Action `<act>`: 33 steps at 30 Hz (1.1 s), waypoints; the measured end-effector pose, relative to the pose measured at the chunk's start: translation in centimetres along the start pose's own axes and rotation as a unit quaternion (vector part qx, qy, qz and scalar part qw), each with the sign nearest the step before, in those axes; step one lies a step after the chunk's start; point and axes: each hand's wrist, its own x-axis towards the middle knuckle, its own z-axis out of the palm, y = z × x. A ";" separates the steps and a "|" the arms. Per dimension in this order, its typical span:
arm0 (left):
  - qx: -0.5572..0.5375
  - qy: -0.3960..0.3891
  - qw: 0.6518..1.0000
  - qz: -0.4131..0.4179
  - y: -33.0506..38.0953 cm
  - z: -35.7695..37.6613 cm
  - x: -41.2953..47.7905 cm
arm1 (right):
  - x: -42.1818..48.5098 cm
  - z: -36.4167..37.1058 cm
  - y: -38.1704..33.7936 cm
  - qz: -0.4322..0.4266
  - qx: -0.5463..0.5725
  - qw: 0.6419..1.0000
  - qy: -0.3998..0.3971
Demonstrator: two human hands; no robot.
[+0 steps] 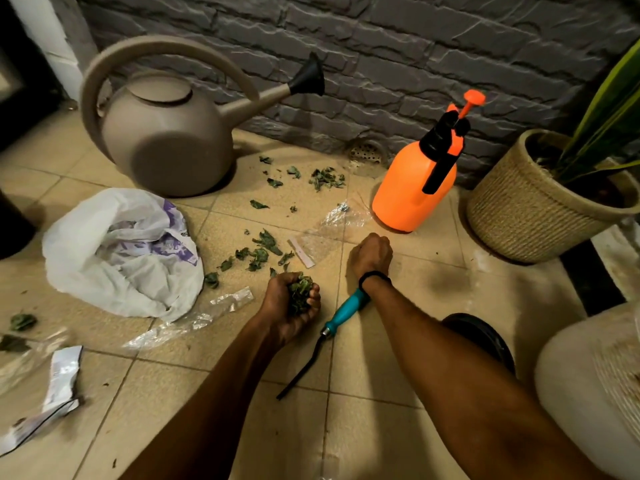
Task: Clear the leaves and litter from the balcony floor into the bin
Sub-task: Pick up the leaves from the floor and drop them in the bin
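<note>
My left hand (281, 318) is palm up low over the tiles, its fingers curled round a clump of green leaves (300, 293). More loose leaves (264, 250) lie just ahead of it, and a second patch of leaves (325, 177) sits near the wall. My right hand (370, 255) reaches forward with its back to me and its fingers curled under. It is at the edge of a clear plastic wrapper (334, 228); what the fingers hold is hidden. A crumpled white plastic bag (121, 252) lies open to the left.
A beige watering can (166, 140), an orange sprayer (414, 192) and a woven plant pot (519, 213) stand along the brick wall. A teal-handled tool (343, 313) lies under my right wrist. Another clear wrapper (194, 320), a torn white packet (59, 386) and leaves (21, 322) litter the left. A dark object (10, 230) stands at the left edge.
</note>
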 end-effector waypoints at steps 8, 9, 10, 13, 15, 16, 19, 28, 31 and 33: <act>0.018 -0.017 0.999 0.020 3.2 -0.1 -2.6 | -3.8 -0.6 -6.4 -0.035 0.154 0.986 -0.062; 0.011 -0.023 0.999 0.022 4.1 -0.7 -3.1 | -4.3 -0.6 -7.3 -0.056 0.151 0.983 -0.085; 0.005 -0.029 0.999 0.025 5.0 -1.3 -3.7 | -4.9 -0.7 -7.9 -0.077 0.144 0.981 -0.106; 0.009 -0.046 0.998 0.038 7.8 -3.1 -5.8 | -6.7 0.0 -9.1 -0.147 0.087 0.974 -0.151; 0.025 -0.056 0.997 0.051 9.4 -4.2 -7.4 | -7.8 0.9 -9.4 -0.179 0.020 0.967 -0.180; 0.031 -0.061 0.996 0.055 9.9 -4.5 -8.1 | -8.3 1.4 -9.3 -0.184 -0.009 0.962 -0.200; 0.023 -0.076 0.995 0.060 11.3 -5.7 -10.1 | -9.6 2.5 -9.1 -0.199 -0.065 0.948 -0.240; 0.029 -0.019 0.987 0.155 13.1 -7.2 -12.6 | -11.1 1.6 -9.5 -0.195 -0.002 0.962 -0.190; 0.196 0.074 0.946 0.248 13.3 -7.1 -12.1 | -10.7 0.8 -9.3 -0.113 0.071 0.969 -0.207; 0.417 0.162 0.828 0.338 13.2 -6.9 -11.5 | -10.4 0.4 -8.5 -0.105 0.061 0.974 -0.194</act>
